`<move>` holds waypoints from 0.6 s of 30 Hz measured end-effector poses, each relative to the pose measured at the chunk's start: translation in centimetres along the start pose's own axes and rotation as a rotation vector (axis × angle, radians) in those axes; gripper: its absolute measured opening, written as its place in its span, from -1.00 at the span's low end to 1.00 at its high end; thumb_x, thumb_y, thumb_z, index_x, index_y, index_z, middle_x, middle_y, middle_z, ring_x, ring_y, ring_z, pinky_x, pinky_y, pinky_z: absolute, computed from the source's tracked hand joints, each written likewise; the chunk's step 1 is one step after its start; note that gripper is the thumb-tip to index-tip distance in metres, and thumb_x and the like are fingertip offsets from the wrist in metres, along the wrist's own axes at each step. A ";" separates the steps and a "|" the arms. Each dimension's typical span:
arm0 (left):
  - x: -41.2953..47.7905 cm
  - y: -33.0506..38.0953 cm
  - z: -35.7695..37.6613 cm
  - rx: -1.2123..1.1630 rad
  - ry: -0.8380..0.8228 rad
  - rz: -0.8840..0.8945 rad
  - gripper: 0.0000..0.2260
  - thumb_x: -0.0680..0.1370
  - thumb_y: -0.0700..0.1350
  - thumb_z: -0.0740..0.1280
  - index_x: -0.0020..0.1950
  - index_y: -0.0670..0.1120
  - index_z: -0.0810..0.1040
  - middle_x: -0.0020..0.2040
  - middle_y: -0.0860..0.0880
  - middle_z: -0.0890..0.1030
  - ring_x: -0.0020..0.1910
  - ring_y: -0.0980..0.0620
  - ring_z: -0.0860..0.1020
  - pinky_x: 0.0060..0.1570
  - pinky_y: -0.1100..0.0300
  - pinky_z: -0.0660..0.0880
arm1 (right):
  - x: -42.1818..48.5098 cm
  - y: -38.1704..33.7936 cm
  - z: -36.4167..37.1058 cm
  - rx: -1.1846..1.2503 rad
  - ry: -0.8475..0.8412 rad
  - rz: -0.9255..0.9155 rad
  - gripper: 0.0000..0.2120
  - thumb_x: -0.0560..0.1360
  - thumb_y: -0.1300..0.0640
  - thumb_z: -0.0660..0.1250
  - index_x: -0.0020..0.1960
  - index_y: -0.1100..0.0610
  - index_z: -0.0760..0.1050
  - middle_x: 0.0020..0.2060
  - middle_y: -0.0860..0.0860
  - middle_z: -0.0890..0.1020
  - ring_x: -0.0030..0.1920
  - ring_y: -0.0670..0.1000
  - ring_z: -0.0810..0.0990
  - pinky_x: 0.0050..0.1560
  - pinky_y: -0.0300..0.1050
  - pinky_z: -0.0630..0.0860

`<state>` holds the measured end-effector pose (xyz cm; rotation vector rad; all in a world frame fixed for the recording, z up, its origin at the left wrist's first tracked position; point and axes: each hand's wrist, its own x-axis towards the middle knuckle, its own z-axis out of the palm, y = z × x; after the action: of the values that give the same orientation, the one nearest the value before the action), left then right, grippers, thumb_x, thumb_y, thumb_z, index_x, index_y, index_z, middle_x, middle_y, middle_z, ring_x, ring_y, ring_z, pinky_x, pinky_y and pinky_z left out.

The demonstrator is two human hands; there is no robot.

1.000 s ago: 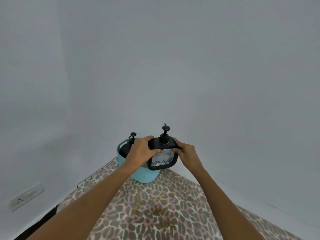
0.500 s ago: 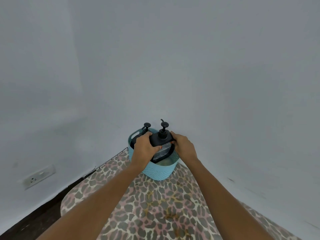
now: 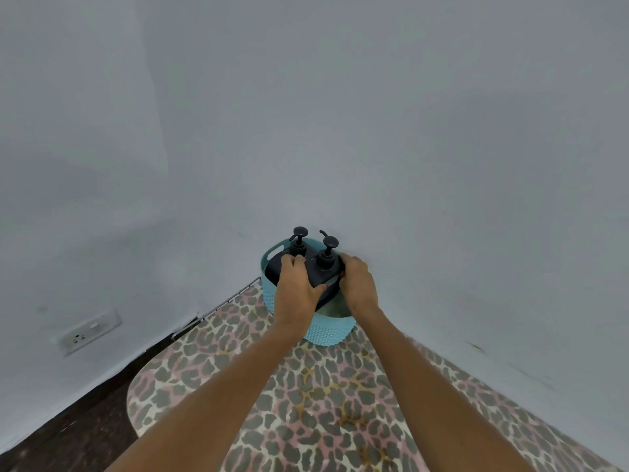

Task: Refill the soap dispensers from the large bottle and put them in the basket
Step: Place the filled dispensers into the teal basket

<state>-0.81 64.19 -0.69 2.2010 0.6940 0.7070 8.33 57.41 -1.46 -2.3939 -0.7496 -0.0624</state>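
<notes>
Head view: left hand [image 3: 296,291] and right hand [image 3: 357,284] curl their fingers [image 3: 292,262] round the nearer dispenser [image 3: 323,269], partly inside the basket [image 3: 326,332] beside the second dispenser [image 3: 299,248]. Lower it straight, upright; release once seated.

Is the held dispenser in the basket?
Partly: dispenser tilted, lower end below basket rim; left hand and right hand grip it.

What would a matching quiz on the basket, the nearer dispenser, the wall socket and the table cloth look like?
1. basket
2. nearer dispenser
3. wall socket
4. table cloth

a. leopard print
b. gripped by the left hand and the right hand
c. light blue
d. low on the left wall

Pairs: 1-c, 2-b, 3-d, 4-a.
</notes>
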 end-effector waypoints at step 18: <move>0.0 -0.5 1.2 0.068 0.019 0.040 -0.60 0.44 -0.19 0.41 0.18 -0.28 0.37 0.21 -0.19 0.34 0.14 -0.09 0.47 0.19 0.18 0.41 | 0.8 0.7 1.4 -0.019 -0.081 0.049 -0.70 0.45 0.41 0.13 0.13 0.21 0.43 0.11 0.15 0.52 0.08 0.12 0.50 0.07 0.00 0.46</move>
<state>-0.16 63.95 -1.83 2.2785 0.6953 0.7353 9.21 58.19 -2.77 -2.4437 -0.7306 0.0480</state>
